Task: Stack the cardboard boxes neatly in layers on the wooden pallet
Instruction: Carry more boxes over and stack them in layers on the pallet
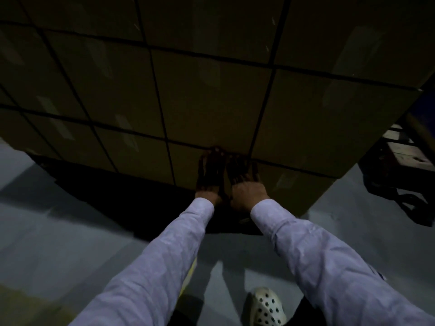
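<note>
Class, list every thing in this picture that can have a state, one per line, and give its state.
box stack: level rows, front faces flush, boxes taped
bottom-row box: closed, in place in the stack
left hand: open, fingers straight, pressing flat on the bottom-row box
right hand: open, flat against the stack beside the left hand
clog: worn, resting on the floor

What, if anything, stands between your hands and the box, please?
Nothing visible does. The left hand and right hand both lie flat against the bottom-row box, fingers straight.
</note>
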Demonstrator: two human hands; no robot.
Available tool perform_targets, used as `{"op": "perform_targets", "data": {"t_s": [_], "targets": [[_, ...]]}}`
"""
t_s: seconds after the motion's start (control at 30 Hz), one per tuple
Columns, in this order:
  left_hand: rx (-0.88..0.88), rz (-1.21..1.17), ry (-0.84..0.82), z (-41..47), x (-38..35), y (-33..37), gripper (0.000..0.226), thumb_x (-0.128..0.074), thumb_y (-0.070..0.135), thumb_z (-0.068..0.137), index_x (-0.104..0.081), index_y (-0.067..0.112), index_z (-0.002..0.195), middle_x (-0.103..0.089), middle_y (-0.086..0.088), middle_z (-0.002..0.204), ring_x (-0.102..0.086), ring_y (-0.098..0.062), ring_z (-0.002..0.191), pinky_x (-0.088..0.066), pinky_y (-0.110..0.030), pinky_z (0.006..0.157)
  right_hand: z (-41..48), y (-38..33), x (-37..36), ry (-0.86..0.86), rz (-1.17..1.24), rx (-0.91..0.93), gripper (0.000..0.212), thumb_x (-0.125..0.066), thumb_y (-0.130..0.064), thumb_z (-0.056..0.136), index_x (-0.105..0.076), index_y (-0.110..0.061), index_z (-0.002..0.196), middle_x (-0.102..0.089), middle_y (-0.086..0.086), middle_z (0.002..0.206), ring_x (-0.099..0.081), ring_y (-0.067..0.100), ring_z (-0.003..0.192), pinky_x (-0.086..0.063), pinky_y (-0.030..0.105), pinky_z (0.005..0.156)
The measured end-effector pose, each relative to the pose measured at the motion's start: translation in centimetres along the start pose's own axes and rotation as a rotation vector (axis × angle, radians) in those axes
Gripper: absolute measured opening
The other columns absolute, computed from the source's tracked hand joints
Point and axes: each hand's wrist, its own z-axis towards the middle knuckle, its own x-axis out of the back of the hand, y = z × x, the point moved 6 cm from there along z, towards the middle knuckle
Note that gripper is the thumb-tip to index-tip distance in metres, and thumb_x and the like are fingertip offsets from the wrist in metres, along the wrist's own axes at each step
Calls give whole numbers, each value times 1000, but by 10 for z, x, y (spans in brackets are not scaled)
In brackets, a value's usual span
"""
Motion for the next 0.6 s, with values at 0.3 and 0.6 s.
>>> {"op": "perform_targets", "data": {"t_s": [0.3, 0.6], "targets": [[-66, -20, 163, -17, 12, -4, 70, -32, 52, 112, -22, 14, 169, -19, -14, 176, -20, -32, 161, -11, -45, 132, -1, -15, -2, 327, -105, 57, 89, -58, -46, 102, -9, -22, 172, -19, 12, 177, -14, 35, 163, -11, 58, 131], [229, -29, 341, -49, -3, -113, 55, -63, 46, 83, -65, 5, 119, -64, -22, 117, -55, -40, 125, -3, -68, 127, 40, -67, 42, 284, -356, 311, 52, -44, -15, 114, -36, -1, 163, -36, 20, 169, -32, 36, 156, -22, 33, 122]]}}
